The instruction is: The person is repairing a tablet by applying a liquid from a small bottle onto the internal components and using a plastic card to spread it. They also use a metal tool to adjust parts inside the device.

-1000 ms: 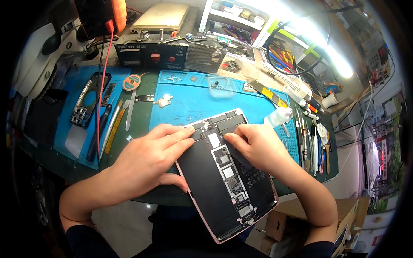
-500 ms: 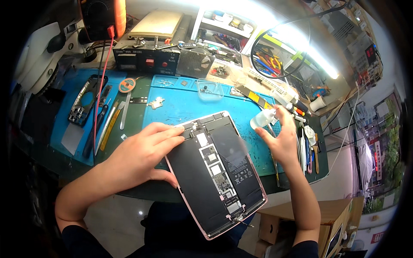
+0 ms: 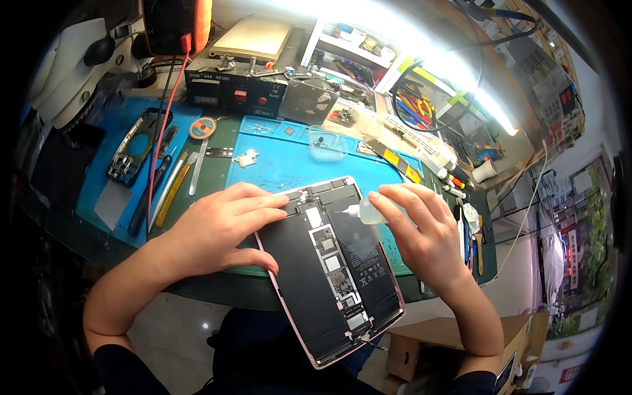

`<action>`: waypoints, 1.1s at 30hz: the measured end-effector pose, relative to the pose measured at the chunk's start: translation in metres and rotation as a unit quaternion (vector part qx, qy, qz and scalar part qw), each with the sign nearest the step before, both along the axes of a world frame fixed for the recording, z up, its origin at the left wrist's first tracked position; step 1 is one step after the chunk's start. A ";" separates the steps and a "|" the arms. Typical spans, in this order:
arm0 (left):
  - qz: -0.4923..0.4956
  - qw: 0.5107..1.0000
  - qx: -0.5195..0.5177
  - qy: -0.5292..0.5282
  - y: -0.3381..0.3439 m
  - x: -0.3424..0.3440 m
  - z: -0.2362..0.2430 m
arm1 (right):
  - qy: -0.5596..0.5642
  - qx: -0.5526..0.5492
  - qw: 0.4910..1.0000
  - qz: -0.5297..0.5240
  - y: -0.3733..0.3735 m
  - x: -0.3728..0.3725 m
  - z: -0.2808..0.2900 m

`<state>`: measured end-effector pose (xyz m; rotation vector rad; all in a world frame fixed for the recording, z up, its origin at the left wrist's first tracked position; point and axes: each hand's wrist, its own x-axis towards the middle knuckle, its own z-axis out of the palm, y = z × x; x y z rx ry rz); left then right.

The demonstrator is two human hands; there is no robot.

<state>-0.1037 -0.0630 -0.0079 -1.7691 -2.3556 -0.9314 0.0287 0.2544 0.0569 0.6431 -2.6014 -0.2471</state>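
An opened tablet point(image 3: 296, 283) with a pink frame leans over the bench's front edge, its black batteries and central circuit board bare. My left hand point(image 3: 224, 227) grips its upper left edge, fingers on top and thumb along the side. In my right hand point(image 3: 424, 237) is a small translucent squeeze bottle point(image 3: 372, 211), tipped sideways. Its white nozzle with a thin needle points left, over the top part of the right battery. Whether the needle touches the tablet I cannot tell.
Under the tablet's top lies a blue work mat point(image 3: 270, 168) with a clear plastic tub point(image 3: 327, 144) on it. A phone frame point(image 3: 135, 148) and hand tools lie to the left. A multimeter point(image 3: 172, 26) and a black power unit point(image 3: 230, 92) stand behind; more tools point(image 3: 471, 227) crowd the right.
My right hand has brought the bottle from the mat's right side leftward over the tablet and tipped its nozzle toward the left. The left hand keeps its grip on the tablet.
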 end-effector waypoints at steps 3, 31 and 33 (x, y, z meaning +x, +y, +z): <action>-0.002 1.000 0.000 0.003 0.001 0.000 0.001 | 0.005 0.055 0.998 0.009 -0.006 -0.002 0.001; -0.001 1.000 -0.006 0.009 -0.003 0.001 -0.002 | -0.243 -0.431 0.856 -0.152 0.021 0.000 -0.011; -0.012 1.000 -0.004 -0.003 -0.001 0.000 -0.002 | -0.273 -0.631 0.708 -0.163 0.041 0.004 -0.030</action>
